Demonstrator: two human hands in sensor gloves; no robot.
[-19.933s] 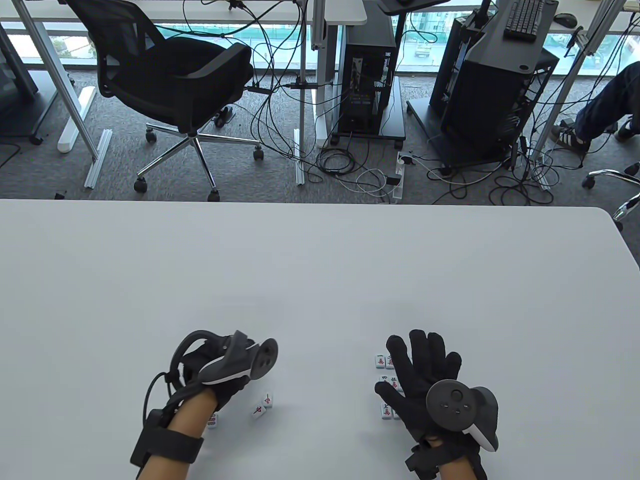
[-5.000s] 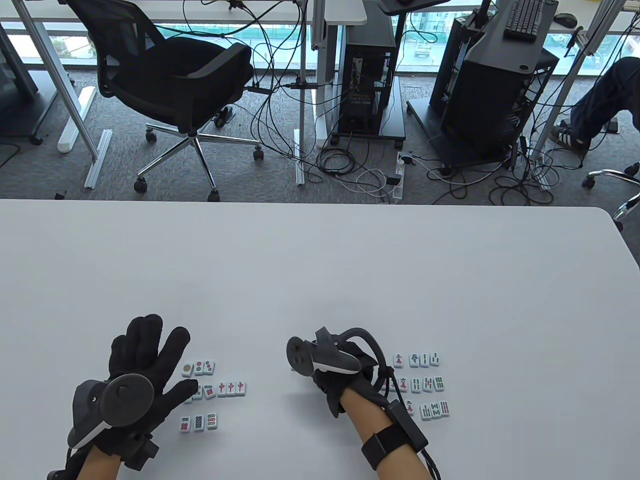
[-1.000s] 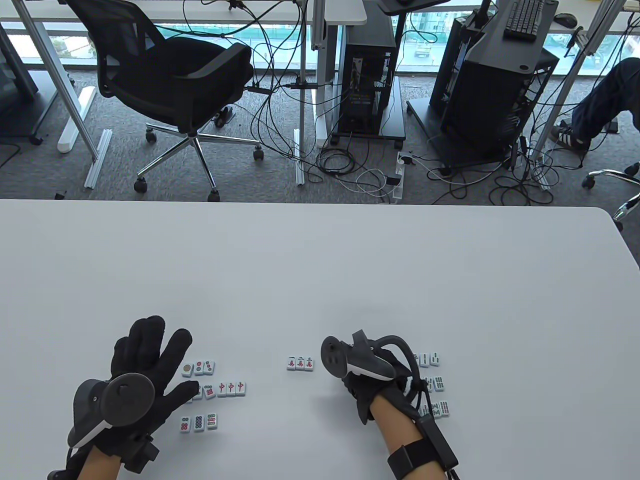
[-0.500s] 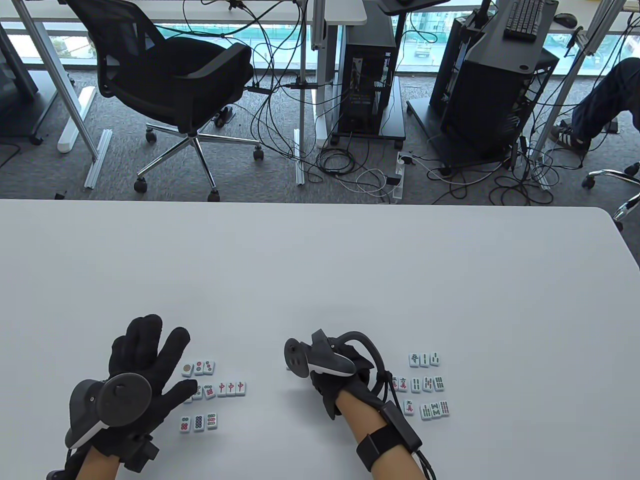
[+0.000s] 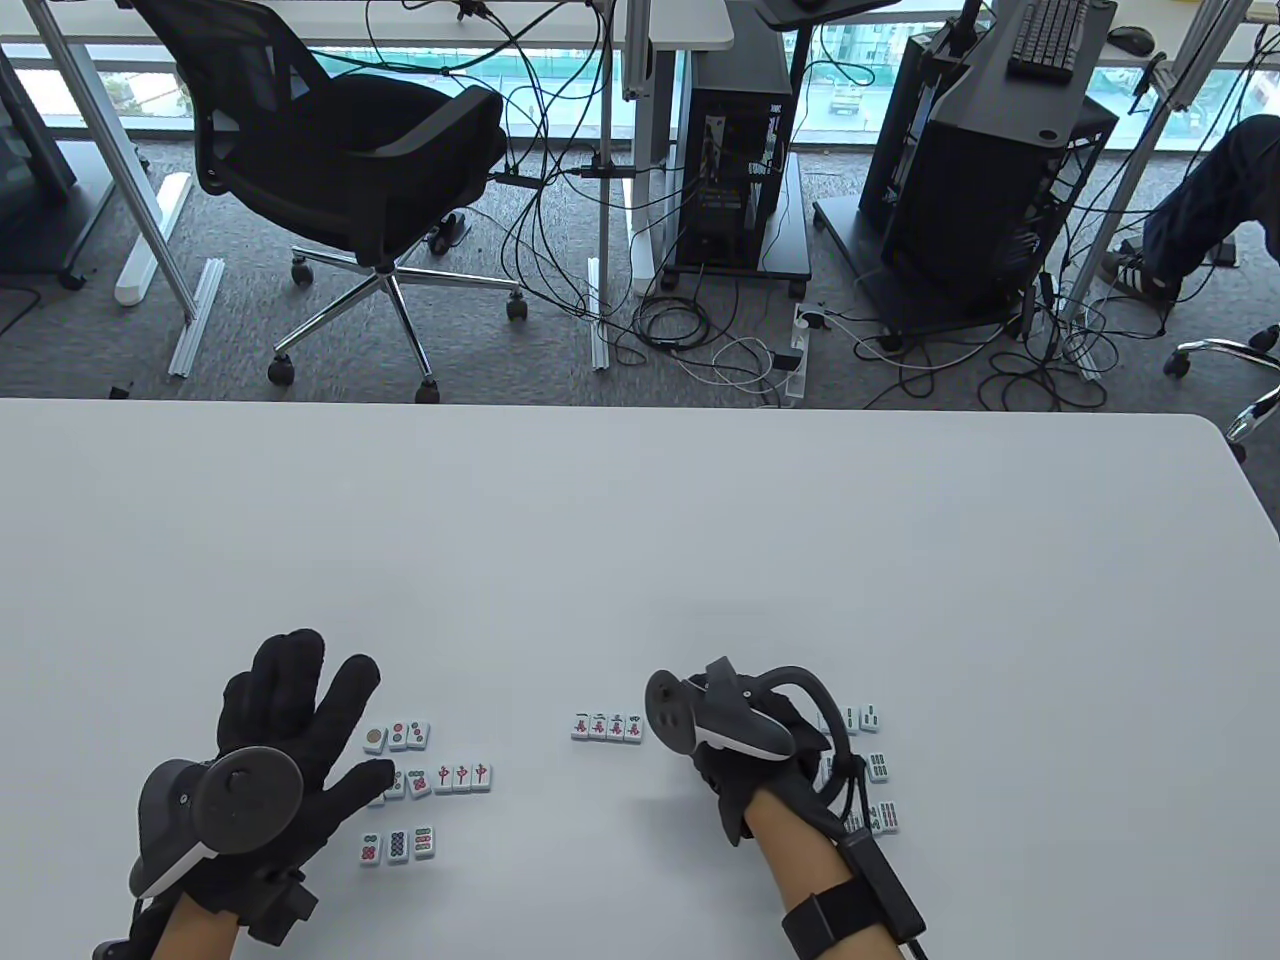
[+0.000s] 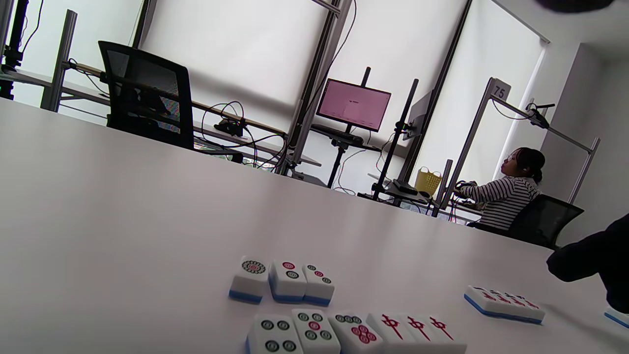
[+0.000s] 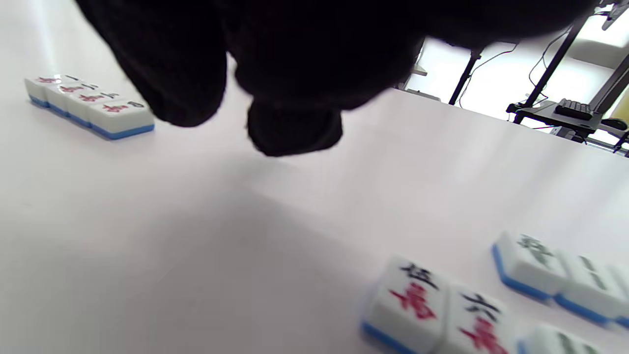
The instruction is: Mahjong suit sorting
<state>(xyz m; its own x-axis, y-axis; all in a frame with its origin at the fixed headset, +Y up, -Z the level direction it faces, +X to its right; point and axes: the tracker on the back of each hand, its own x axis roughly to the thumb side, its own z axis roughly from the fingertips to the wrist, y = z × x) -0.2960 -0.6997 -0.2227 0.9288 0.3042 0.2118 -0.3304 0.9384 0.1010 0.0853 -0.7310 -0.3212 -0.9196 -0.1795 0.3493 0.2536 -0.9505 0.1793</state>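
Face-up mahjong tiles lie in groups near the table's front edge. My left hand (image 5: 320, 715) rests flat with its fingers spread, next to the circle tiles (image 5: 397, 736) and the row with red-centre tiles (image 5: 462, 777). A row of four character tiles (image 5: 607, 727) lies in the middle, also seen as the character row (image 7: 88, 105). My right hand (image 5: 725, 775) hovers to the right of that row with its fingers (image 7: 294, 129) loosely curled and holding nothing. It hangs over the right group, where two character tiles (image 7: 442, 305) and the bamboo tiles (image 5: 877, 766) lie.
The white table (image 5: 640, 540) stretches far beyond the tiles. A third row of circle tiles (image 5: 397, 846) lies by my left wrist. Behind the table stand an office chair (image 5: 350, 160), computer towers and floor cables. A seated person (image 6: 508, 194) works at another desk.
The middle character row has grown from three tiles to four. My right hand went to that row and has swung back right over the right group. The left hand stayed still.
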